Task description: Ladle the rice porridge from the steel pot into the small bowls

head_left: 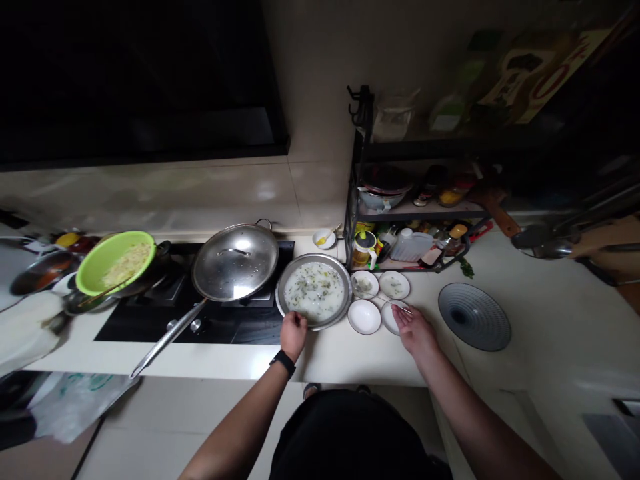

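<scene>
Curling your left hand [293, 335] on the steel tray's rim [313, 256], you spread your right hand [414, 331] open beside four small white dishes [364, 317].

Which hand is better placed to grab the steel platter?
Left, likely: the left hand is at the rim of the steel platter, while the right hand sits farther off, by a small white plate.

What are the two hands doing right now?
Left hand: closed on the rim of the round metal tray.
Right hand: open, above a small white plate.
</scene>
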`<move>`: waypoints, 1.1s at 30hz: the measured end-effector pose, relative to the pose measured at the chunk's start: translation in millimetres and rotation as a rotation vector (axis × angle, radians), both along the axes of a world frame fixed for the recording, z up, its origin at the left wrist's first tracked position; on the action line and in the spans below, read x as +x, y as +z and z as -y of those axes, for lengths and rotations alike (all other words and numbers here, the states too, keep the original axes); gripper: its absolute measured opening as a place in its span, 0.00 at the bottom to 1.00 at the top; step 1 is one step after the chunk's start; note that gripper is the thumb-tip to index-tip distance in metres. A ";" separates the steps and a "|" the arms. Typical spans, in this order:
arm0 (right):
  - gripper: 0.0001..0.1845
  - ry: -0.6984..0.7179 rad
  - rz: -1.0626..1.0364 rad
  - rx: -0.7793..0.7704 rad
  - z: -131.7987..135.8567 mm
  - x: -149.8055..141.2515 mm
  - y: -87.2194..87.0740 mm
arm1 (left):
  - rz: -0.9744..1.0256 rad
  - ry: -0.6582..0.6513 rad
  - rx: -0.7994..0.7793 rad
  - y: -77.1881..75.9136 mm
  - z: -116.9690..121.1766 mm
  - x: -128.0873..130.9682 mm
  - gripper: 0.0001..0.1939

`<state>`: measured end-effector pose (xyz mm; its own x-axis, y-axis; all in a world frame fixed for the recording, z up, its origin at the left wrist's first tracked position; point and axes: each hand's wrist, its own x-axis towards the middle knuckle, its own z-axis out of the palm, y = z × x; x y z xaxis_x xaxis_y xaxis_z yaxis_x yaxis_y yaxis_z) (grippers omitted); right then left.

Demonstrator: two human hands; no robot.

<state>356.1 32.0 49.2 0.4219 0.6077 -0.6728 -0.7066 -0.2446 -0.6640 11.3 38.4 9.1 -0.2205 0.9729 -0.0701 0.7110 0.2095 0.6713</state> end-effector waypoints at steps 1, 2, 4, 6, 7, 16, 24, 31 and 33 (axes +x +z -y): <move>0.04 -0.007 -0.006 -0.009 0.2 0.0 0.3 | -0.032 -0.016 -0.020 3.6 -0.2 0.9 0.07; 0.04 -0.005 -0.008 -0.011 0.6 -0.4 1.5 | -0.071 -0.039 -0.039 7.7 -0.2 2.2 0.06; 0.05 -0.010 -0.019 -0.022 1.6 -3.4 6.0 | -0.170 -0.108 -0.069 17.0 1.2 6.1 0.04; 0.05 -0.002 -0.016 -0.012 2.5 -11.5 12.9 | -0.290 -0.188 -0.091 26.1 4.8 11.7 0.03; 0.04 0.022 0.001 0.011 2.9 -17.7 16.6 | -0.349 -0.223 -0.100 30.0 7.4 14.9 0.05; 0.17 0.700 0.803 0.371 -1.5 -78.9 22.8 | -0.261 -0.427 -0.046 27.4 23.9 30.3 0.03; 0.12 0.955 1.137 0.539 -2.0 -93.9 10.0 | -0.141 -0.389 -0.023 23.2 22.5 26.7 0.02; 0.24 0.545 0.490 0.243 -9.3 -106.1 5.0 | -0.097 -0.355 0.000 17.2 21.6 25.9 0.02; 0.25 0.515 0.425 0.227 -11.1 -102.8 11.2 | -0.089 -0.354 0.014 15.0 21.4 25.3 0.02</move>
